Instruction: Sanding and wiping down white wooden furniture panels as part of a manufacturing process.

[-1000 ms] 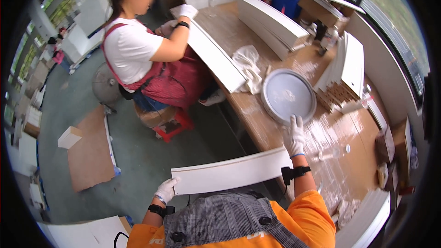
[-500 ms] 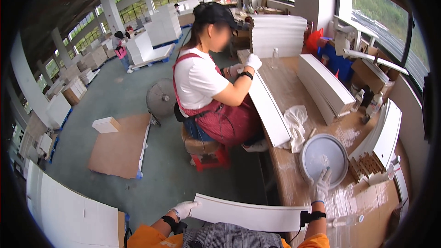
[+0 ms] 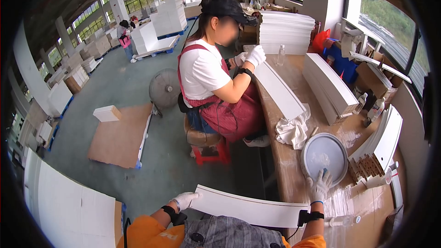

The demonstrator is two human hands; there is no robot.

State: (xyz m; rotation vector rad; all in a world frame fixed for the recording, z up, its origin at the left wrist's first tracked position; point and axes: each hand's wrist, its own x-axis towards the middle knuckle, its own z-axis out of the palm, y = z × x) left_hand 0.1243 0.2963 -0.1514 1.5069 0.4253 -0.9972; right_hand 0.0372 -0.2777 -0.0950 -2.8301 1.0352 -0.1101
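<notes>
My left hand [image 3: 185,200], in a white glove, grips the left end of a long white board [image 3: 250,206] that lies across my lap. The board's right end passes under my right forearm at the table edge. My gloved right hand [image 3: 320,186] is over the near rim of a round grey lid-like tray [image 3: 337,152] with a smear of white paste [image 3: 319,160] in it. A small blue piece [image 3: 325,171] shows at its fingertips; its kind is too hidden to tell.
A seated co-worker [image 3: 211,73] in white gloves handles another white board [image 3: 280,92] across the table corner. A crumpled white cloth [image 3: 294,128], stacked boards [image 3: 328,87], curved boards [image 3: 379,138] and bottles [image 3: 376,109] surround the tray. A large white stack [image 3: 69,206] stands at left.
My right hand has drawn slightly back toward the near rim of the tray, its fingers more spread around the blue piece. The whole view has shifted a little. My left hand keeps its hold.
</notes>
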